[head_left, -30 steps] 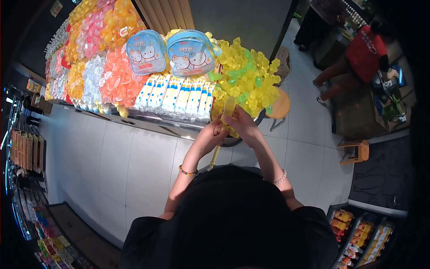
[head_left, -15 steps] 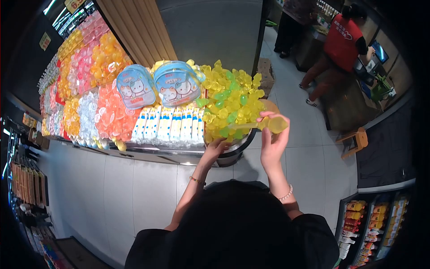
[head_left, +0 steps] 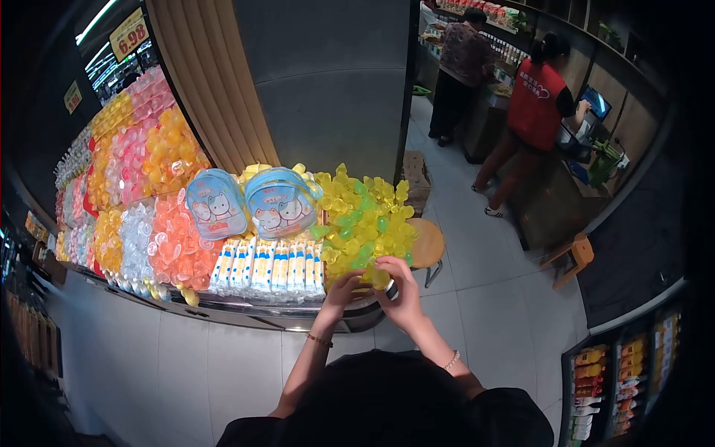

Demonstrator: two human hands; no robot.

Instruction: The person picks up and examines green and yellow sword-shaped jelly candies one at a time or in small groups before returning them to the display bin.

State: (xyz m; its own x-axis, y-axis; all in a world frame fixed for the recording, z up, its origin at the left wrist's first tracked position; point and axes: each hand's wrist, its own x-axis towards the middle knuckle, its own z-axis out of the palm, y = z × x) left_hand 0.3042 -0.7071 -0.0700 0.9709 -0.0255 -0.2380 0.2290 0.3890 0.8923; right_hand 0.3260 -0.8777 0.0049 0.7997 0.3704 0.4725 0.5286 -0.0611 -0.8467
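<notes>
While both forearms reach forward to the near edge of the display stand, the right hand curls its thumb and fingers around a translucent yellow piece. This piece is at the near side of the yellow pile, between the two hands. The left hand is just left of it, with its fingers bent toward the pile's near edge; whether they grip anything I cannot tell. Each wrist wears a beaded band, a dark bracelet on the left and a pale bracelet on the right.

Among the yellow pieces lie some green ones. Left of the pile, a row of white packets with blue and yellow marks runs along the near side of the stand, and behind it two blue pouches with cartoon cats, the left pouch and the right pouch, stand side by side. Farther left are heaps of orange-pink packs, clear packs and orange packs.

Just right of the stand is a round stool. At the far right, a person in a red vest reaches toward a lit screen, and a person in a patterned top stands farther back by a counter. Bottles fill a shelf at the near right.
</notes>
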